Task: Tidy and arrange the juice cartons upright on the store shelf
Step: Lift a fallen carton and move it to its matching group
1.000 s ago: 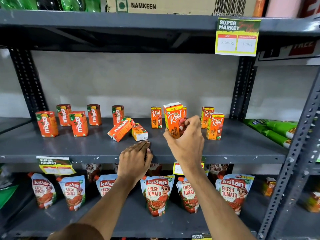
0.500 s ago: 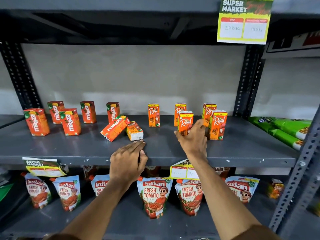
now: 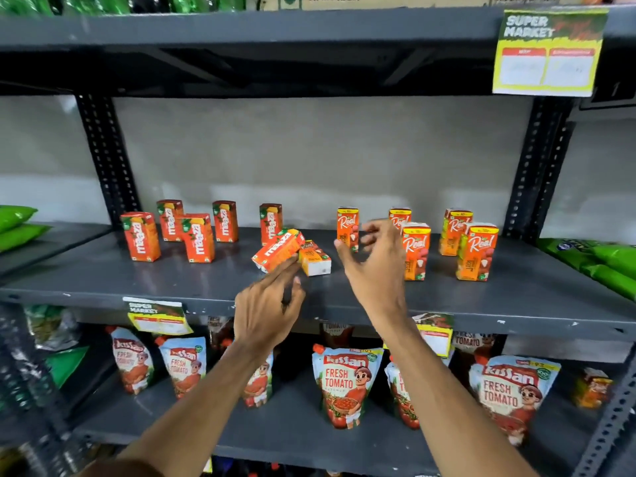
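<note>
On the grey middle shelf [image 3: 137,280], several red Maaza cartons [image 3: 141,236] stand upright at the left and several orange Real cartons [image 3: 476,251] stand upright at the right. In the middle, one Maaza carton [image 3: 277,250] lies tipped on its side against a fallen Real carton [image 3: 315,258]. My left hand [image 3: 268,308] is open, its fingertips just below the tipped Maaza carton. My right hand [image 3: 377,266] hovers open and empty between the fallen Real carton and the upright front Real carton [image 3: 415,251].
Kissan tomato pouches [image 3: 344,383] line the lower shelf. Green packets lie at the far right [image 3: 609,263] and far left [image 3: 17,223]. Black perforated uprights [image 3: 537,166] flank the bay. Price tags hang from the upper shelf edge [image 3: 547,51] and the middle shelf edge [image 3: 156,315].
My right hand set the Real carton upright on the shelf, let go and moved left. My left hand lifted off the shelf edge toward the tipped Maaza carton.
</note>
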`<state>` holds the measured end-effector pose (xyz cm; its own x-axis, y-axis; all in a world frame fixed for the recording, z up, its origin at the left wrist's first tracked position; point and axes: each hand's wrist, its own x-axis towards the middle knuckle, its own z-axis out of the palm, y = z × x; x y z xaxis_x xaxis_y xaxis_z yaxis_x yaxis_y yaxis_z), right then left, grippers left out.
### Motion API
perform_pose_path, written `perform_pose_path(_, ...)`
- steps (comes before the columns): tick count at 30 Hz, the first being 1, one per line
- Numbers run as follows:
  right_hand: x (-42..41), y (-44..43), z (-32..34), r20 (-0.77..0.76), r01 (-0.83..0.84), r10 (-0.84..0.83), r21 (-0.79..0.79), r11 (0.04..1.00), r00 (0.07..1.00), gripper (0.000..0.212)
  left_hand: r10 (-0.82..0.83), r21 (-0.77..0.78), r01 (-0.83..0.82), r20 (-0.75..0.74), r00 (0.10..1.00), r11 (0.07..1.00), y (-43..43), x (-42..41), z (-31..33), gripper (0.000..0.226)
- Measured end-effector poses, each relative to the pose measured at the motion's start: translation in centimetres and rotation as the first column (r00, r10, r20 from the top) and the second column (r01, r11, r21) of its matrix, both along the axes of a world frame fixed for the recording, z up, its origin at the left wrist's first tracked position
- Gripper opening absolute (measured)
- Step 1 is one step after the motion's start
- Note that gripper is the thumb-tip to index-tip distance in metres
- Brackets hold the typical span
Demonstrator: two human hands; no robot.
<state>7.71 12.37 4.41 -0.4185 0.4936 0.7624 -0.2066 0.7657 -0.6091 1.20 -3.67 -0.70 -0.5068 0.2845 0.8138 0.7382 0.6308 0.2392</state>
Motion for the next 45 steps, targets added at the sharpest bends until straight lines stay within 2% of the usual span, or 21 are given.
perform_pose_path(4, -3.3, -5.3, -0.1, 0.158, -0.155, 0.188, -0.200, 0.967, 0.969, 0.017, 0.105, -0.035, -0.106, -0.019, 0.994, 0.994, -4.0, -3.0, 0.6, 0.044)
perform_pose_path(7, -6.0, -8.2, -1.3, 0.302, -0.150, 0.270, -0.367, 0.918, 0.914, 0.028, 0.186, -0.131, -0.184, 0.003, 0.982, 0.974, -6.2, -4.8, 0.2, 0.041)
perform_pose_path(9, -7.5, -9.6, -1.8, 0.329, -0.109, 0.301, -0.492, 0.864, 0.895, 0.031, 0.203, -0.230, -0.193, 0.018, 0.979, 0.954, -6.8, -5.4, -0.5, 0.036)
perform_pose_path(13, -10.1, -10.6, -1.8, 0.341, -0.037, 0.278, -0.571, 0.820, 0.898, 0.026, 0.249, -0.311, -0.212, 0.085, 0.965, 0.926, -7.0, -6.2, -0.7, 0.034)
perform_pose_path(15, -11.2, -10.8, -1.5, 0.328, -0.021, 0.271, -0.602, 0.798, 0.905, 0.026, 0.243, -0.313, -0.212, 0.061, 0.968, 0.926, -7.2, -6.5, -0.8, 0.028)
perform_pose_path(17, -12.0, -11.0, -1.4, 0.358, 0.009, 0.253, -0.592, 0.806, 0.899, 0.027, 0.225, -0.317, -0.206, 0.022, 0.974, 0.926, -7.5, -6.8, -1.1, 0.026)
perform_pose_path(21, -11.9, -11.6, -1.9, 0.344, 0.008, 0.216, -0.547, 0.837, 0.914, 0.022, 0.170, -0.317, -0.143, 0.059, 0.984, 0.938, -7.4, -7.4, -1.6, 0.037)
perform_pose_path(27, -9.9, -12.2, -0.9, 0.298, -0.139, 0.278, -0.412, 0.901, 0.913, 0.012, 0.156, -0.334, -0.119, 0.086, 0.984, 0.935, -7.6, -7.3, -1.7, 0.043)
perform_pose_path(33, -6.8, -13.4, 2.1, 0.204, -0.237, 0.299, -0.280, 0.930, 0.932, 0.021, 0.163, -0.313, -0.121, 0.114, 0.980, 0.942, -7.6, -6.9, -1.5, 0.046)
perform_pose_path(39, -5.0, -13.8, 3.4, 0.180, -0.247, 0.295, -0.251, 0.936, 0.938, 0.028, 0.190, -0.306, -0.140, 0.141, 0.971, 0.942, -7.4, -6.6, -1.5, 0.046)
perform_pose_path(45, -6.5, -12.8, 2.3, 0.239, -0.209, 0.278, -0.277, 0.938, 0.930, 0.028, 0.202, -0.311, -0.146, 0.156, 0.967, 0.939, -7.4, -6.2, -1.4, 0.049)
